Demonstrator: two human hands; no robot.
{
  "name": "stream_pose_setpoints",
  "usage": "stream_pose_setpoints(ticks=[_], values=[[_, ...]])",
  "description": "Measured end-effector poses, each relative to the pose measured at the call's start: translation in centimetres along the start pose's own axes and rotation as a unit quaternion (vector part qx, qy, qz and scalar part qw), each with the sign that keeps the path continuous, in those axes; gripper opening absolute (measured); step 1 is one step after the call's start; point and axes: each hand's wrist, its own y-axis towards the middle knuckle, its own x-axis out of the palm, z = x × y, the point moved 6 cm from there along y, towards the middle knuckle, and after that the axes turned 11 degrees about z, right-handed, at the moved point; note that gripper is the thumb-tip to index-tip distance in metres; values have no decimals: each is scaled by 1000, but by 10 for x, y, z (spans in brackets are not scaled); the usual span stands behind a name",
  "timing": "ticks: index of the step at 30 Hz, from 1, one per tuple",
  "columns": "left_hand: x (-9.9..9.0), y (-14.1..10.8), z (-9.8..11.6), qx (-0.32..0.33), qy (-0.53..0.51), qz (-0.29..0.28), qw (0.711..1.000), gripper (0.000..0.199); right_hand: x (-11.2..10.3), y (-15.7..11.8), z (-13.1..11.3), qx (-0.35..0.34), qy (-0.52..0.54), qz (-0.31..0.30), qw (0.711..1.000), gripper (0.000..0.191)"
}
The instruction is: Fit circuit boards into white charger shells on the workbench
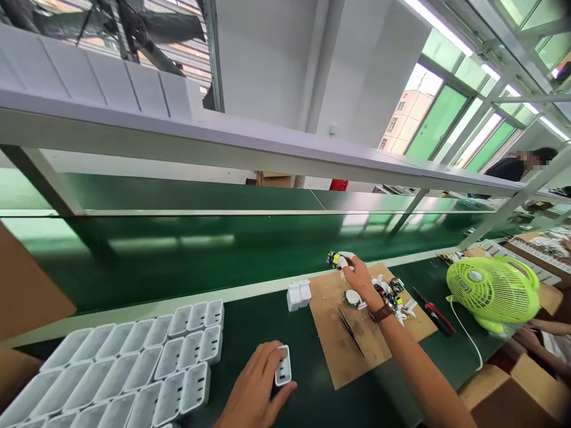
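My left hand (259, 386) is closed round a small white plastic housing (283, 365) just above the dark green bench, its slotted inside facing up. Farther off, my right hand (354, 273) reaches past the far edge of a brown cardboard sheet (330, 333). Its fingers are closed on a small circuit assembly (335, 260) with yellow and white parts. Two white housings (298, 295) stand together left of the sheet's far corner. On the sheet lie tweezers (350, 331), a round white part (352, 298) and a pile of circuit parts (392, 291).
Rows of white housings (147, 356) fill the bench's left side. Red-handled pliers (439, 318) and a green fan (493, 291) with a white cord stand right. A long shelf (267, 148) crosses above. Another person's arm (544, 351) shows at the right edge.
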Motion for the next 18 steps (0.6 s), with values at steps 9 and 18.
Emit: stream_pose_setpoints(ticks=[9,18], values=[[1,-1,-18,-57,49,-2,997,53,49,-144,-52,-29,164,-245,955,32],[-2,4,-19,-109,39,-78,990,70,44,-153,-66,-230,-6,-206,951,61]])
